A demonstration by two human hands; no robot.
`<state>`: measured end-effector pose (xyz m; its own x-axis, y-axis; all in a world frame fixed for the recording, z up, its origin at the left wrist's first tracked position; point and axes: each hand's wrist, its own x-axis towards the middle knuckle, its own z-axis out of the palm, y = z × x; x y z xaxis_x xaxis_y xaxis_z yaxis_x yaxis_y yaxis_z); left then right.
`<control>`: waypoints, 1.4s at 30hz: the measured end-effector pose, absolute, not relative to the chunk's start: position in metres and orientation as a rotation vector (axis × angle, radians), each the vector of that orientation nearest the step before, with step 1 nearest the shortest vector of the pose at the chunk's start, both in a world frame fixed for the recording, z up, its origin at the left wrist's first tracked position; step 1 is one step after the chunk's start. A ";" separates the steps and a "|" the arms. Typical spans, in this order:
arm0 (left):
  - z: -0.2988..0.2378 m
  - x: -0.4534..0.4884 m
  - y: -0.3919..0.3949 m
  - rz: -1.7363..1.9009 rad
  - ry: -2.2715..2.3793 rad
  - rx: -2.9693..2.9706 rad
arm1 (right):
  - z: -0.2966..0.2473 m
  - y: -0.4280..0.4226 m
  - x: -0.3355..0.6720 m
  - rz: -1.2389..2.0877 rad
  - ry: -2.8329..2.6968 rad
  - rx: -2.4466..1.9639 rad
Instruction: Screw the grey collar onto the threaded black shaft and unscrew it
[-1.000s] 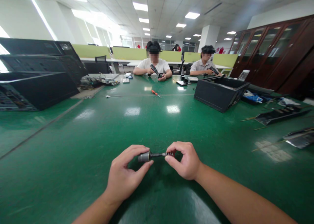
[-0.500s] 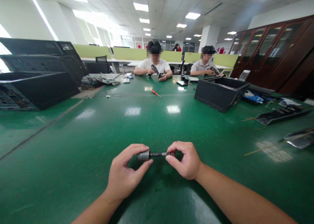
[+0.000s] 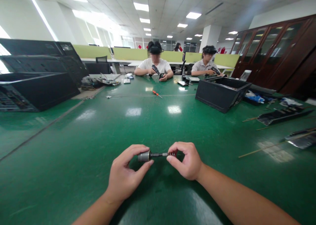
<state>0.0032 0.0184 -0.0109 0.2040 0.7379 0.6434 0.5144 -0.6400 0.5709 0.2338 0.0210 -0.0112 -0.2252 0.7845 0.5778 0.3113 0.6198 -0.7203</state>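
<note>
Close in front of me, my left hand [image 3: 132, 172] pinches a short grey metal cylinder with a thin shaft [image 3: 145, 156] between thumb and fingers. The shaft sticks out to the right, lying level. At its far end, my right hand [image 3: 186, 161] closes thumb and index finger on a small coil spring [image 3: 171, 154]. Fingertips partly cover the spring, so I cannot tell if it sits around the shaft end or just touches it. Both hands are held over the green table [image 3: 158, 126].
A red screwdriver [image 3: 156, 93] lies mid-table. Black computer cases [image 3: 54, 93] stand at left, and a black open box [image 3: 214, 95] at right. Metal trays with thin rods [image 3: 283, 115] lie far right. Across the table, two people [image 3: 154, 66] work with power drills.
Both hands keep the same grip and almost the same place. The view has shifted very slightly.
</note>
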 end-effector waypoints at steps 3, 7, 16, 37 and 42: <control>-0.012 0.003 0.019 1.411 1.203 2.237 | -0.012 0.021 0.234 0.561 -1.808 -0.889; -0.014 0.003 0.019 1.412 1.212 2.223 | -0.014 0.022 0.234 0.556 -1.803 -0.893; -0.014 0.003 0.019 1.417 1.195 2.237 | -0.014 0.022 0.234 0.572 -1.796 -0.892; -0.011 0.003 0.025 1.500 1.542 1.621 | -0.028 0.049 0.239 1.003 -1.027 -0.765; -0.007 0.008 0.029 1.538 1.492 1.321 | -0.028 0.053 0.237 1.082 -0.842 -0.691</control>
<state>0.0078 0.0289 -0.0069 -0.3124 0.9205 0.2346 0.2065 -0.1752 0.9626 0.2373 0.0530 -0.0281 0.2307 0.9425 0.2419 -0.4666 0.3253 -0.8225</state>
